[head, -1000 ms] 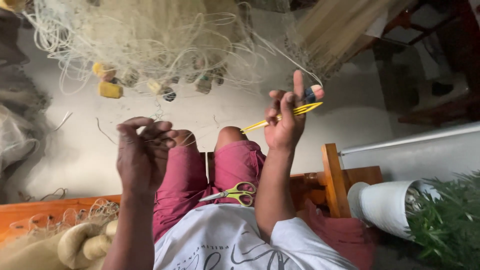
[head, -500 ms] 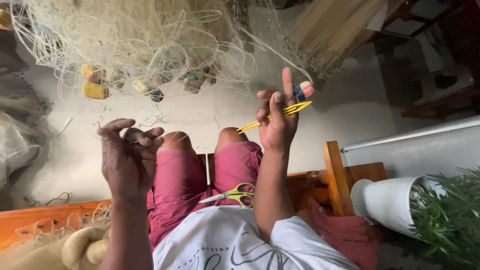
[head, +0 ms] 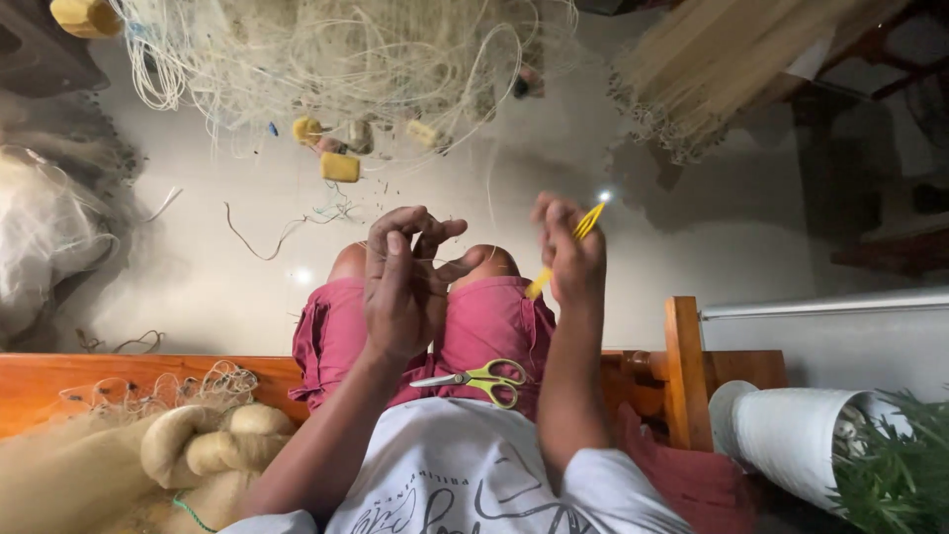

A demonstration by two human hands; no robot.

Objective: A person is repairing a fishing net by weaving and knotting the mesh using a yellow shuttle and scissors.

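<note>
Your right hand (head: 571, 259) pinches a yellow needle (head: 563, 255) above your knees; your left hand (head: 403, 287), just beside it, has fingers curled, pinching fine net line (head: 491, 188) — too thin to see where it's caught. Scissors (head: 479, 380) lie on your lap. Ahead, a net (head: 336, 59) with yellow floats (head: 339, 166) fills the floor. A wooden bench (head: 59, 381) sits beneath you, a white pot (head: 791, 435) on one side — bundled netting (head: 213, 440) on the other.

Net-mending corner of a home: tangled fishing net (head: 336, 59) with yellow floats (head: 339, 166) on concrete floor (head: 692, 227), wooden bench (head: 59, 381), white planter (head: 791, 435)
</note>
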